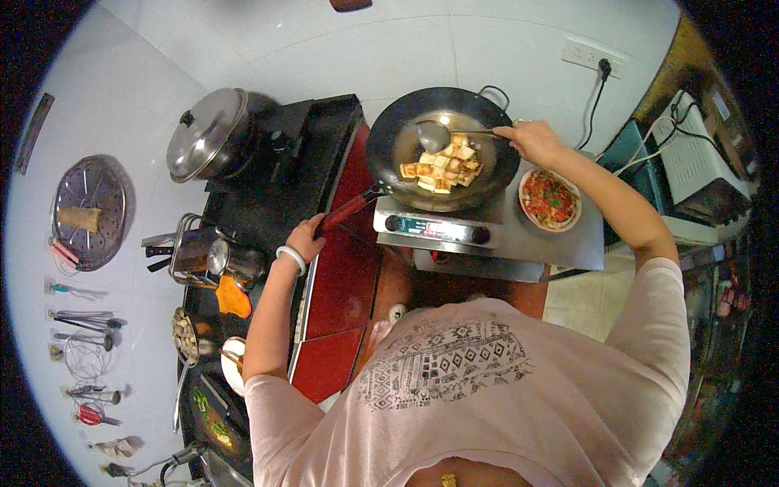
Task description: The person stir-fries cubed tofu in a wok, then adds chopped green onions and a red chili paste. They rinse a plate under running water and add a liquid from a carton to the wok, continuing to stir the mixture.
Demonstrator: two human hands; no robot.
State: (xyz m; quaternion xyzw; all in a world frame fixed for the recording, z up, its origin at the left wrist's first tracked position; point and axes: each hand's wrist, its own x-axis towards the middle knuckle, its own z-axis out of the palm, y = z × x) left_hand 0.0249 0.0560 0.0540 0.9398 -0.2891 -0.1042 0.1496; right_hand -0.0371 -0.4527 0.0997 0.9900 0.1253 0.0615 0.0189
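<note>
A black wok (389,134) sits on an induction cooker (438,231). Golden-brown fried tofu pieces (447,163) lie in liquid in its middle. My left hand (305,238) is closed around the wok's red handle (348,211). The handle of a metal ladle (433,136) is in my right hand (537,142), above the wok's right rim; the ladle's bowl is at the upper left edge of the tofu. Just right of the wok stands a bowl of food with red topping and chopped greens (549,199).
A lidded steel pot (207,134) stands on the black counter at left, with a knife rack (192,249), a kettle (220,255) and a cutting board with chopped greens (213,420) nearer me. A power cord (593,115) hangs at the right wall beside a white appliance (694,152).
</note>
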